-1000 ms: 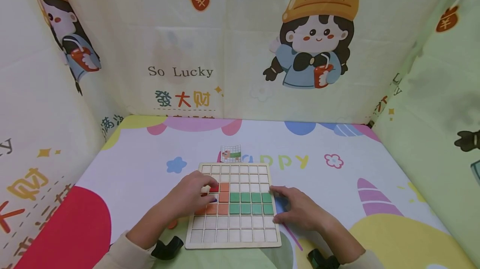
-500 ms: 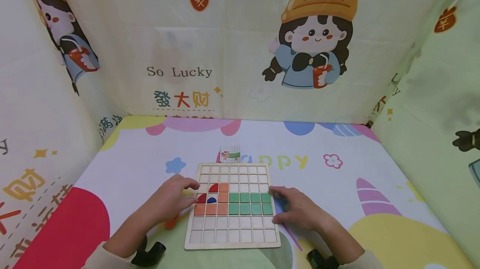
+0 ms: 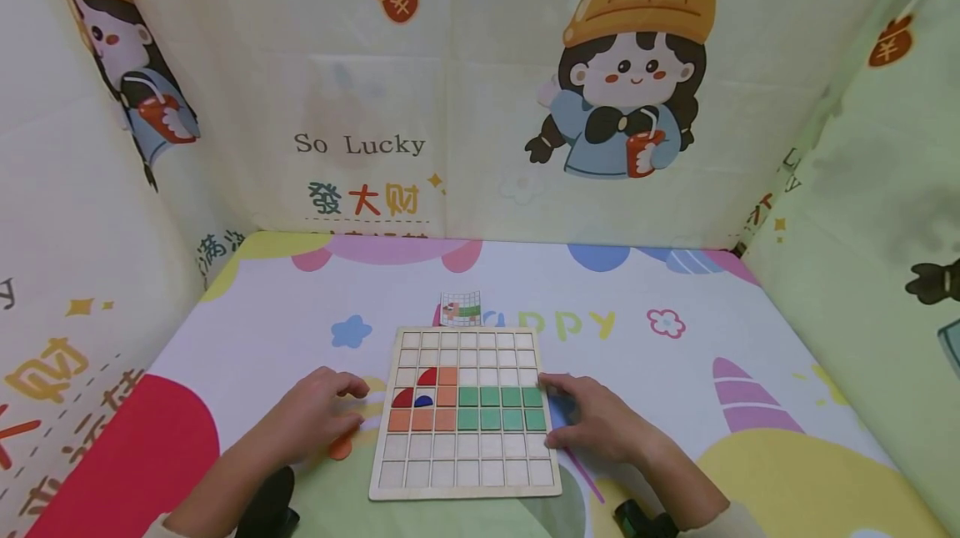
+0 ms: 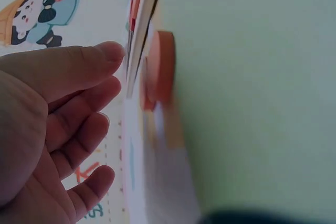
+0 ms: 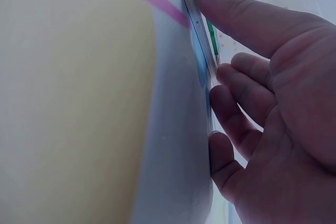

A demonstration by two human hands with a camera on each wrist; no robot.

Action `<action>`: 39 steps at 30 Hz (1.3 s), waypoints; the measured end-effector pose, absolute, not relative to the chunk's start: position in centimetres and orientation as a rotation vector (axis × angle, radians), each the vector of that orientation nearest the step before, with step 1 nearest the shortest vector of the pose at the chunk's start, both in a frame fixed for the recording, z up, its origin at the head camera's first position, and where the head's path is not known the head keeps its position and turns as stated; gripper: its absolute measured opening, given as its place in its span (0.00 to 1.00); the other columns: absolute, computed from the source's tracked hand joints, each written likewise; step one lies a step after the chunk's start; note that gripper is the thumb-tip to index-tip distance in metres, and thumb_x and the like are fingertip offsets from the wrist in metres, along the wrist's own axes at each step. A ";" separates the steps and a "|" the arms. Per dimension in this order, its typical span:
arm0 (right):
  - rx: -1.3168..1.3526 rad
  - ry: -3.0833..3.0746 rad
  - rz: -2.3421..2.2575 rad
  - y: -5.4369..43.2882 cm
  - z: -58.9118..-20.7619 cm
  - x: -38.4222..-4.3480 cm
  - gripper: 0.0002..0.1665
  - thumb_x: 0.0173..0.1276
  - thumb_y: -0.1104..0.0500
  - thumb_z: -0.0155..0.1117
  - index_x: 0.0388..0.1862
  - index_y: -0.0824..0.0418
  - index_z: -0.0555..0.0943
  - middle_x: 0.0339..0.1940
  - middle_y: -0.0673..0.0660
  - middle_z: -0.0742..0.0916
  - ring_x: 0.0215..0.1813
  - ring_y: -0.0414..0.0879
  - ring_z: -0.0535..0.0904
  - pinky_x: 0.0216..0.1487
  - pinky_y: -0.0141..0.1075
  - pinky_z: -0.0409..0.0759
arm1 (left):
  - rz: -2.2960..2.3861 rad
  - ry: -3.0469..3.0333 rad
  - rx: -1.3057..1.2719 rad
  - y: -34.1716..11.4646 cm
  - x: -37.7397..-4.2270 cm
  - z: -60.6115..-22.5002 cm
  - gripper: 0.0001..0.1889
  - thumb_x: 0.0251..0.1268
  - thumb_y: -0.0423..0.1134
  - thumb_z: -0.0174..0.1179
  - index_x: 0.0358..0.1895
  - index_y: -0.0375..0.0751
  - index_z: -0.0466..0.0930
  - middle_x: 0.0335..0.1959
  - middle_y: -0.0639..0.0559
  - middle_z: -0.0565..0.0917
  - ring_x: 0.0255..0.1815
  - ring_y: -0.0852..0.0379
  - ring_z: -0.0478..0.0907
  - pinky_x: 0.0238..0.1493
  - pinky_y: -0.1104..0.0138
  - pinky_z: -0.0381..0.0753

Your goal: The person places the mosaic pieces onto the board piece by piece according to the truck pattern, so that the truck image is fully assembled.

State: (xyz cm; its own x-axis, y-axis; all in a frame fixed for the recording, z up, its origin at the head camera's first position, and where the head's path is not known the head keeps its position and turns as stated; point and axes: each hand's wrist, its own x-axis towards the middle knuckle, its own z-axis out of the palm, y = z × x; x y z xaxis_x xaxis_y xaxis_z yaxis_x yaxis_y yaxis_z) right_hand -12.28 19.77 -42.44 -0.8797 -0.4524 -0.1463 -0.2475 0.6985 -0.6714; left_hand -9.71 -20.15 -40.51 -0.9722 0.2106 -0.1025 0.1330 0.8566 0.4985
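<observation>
A wooden grid board (image 3: 465, 471) lies flat on the table with orange squares (image 3: 447, 396), green squares (image 3: 501, 409), two red curved pieces (image 3: 427, 377) and a blue half-round piece (image 3: 423, 401) in its cells. My left hand (image 3: 315, 409) is left of the board, fingers loosely bent and holding nothing. Beside its thumb, on the table, are orange pieces (image 3: 341, 448), one with a rounded edge; they stand close together in the left wrist view (image 4: 164, 66). My right hand (image 3: 600, 417) rests thumb and fingertips along the board's right edge, fingers spread.
A small printed card (image 3: 461, 309) with a coloured grid picture stands just behind the board. The patterned tablecloth (image 3: 645, 288) runs back to a printed curtain (image 3: 480, 104), which also closes in both sides. Dark wrist devices (image 3: 266, 505) sit beneath both forearms.
My left hand has drawn back to the left from over the board, uncovering the red and blue pieces and the left orange squares. My right hand stays at the board's right edge.
</observation>
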 end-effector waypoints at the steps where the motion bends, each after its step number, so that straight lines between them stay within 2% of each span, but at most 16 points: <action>1: -0.556 2.613 -0.966 19.8 -42.4 -12.3 0.47 0.52 0.49 0.82 0.70 0.59 0.73 0.65 0.58 0.79 0.65 0.58 0.72 0.65 0.59 0.65 | 0.748 2.882 0.275 -20.4 -9.7 -40.6 0.14 0.55 0.39 0.74 0.44 0.44 0.86 0.39 0.57 0.81 0.45 0.53 0.75 0.50 0.53 0.79; 10: -0.539 2.615 -0.967 19.8 -42.5 -12.3 0.48 0.52 0.48 0.82 0.71 0.58 0.73 0.65 0.58 0.79 0.65 0.57 0.72 0.66 0.59 0.65 | 0.775 2.915 0.380 -21.9 -9.2 -41.2 0.12 0.54 0.41 0.75 0.40 0.45 0.85 0.35 0.59 0.79 0.41 0.54 0.73 0.46 0.55 0.78; 19: -0.555 2.607 -0.971 19.9 -42.6 -12.3 0.48 0.53 0.49 0.81 0.71 0.59 0.73 0.65 0.59 0.79 0.64 0.57 0.72 0.66 0.59 0.65 | 0.770 2.866 0.338 -22.3 -9.0 -41.4 0.14 0.52 0.42 0.76 0.41 0.46 0.84 0.36 0.59 0.78 0.42 0.55 0.73 0.47 0.54 0.78; 27: -0.577 2.620 -0.967 19.9 -42.5 -12.4 0.48 0.52 0.48 0.82 0.71 0.60 0.73 0.64 0.58 0.79 0.64 0.57 0.72 0.65 0.59 0.66 | 0.786 2.851 0.353 -22.2 -9.2 -41.5 0.12 0.54 0.42 0.75 0.39 0.46 0.84 0.34 0.61 0.78 0.41 0.56 0.73 0.44 0.56 0.79; 39: -0.603 2.608 -0.974 20.0 -42.5 -12.4 0.47 0.54 0.48 0.81 0.71 0.60 0.73 0.64 0.59 0.80 0.63 0.56 0.73 0.64 0.59 0.66 | 0.772 2.849 0.284 -21.6 -9.2 -41.6 0.13 0.53 0.40 0.76 0.41 0.46 0.84 0.35 0.58 0.78 0.41 0.56 0.72 0.46 0.56 0.79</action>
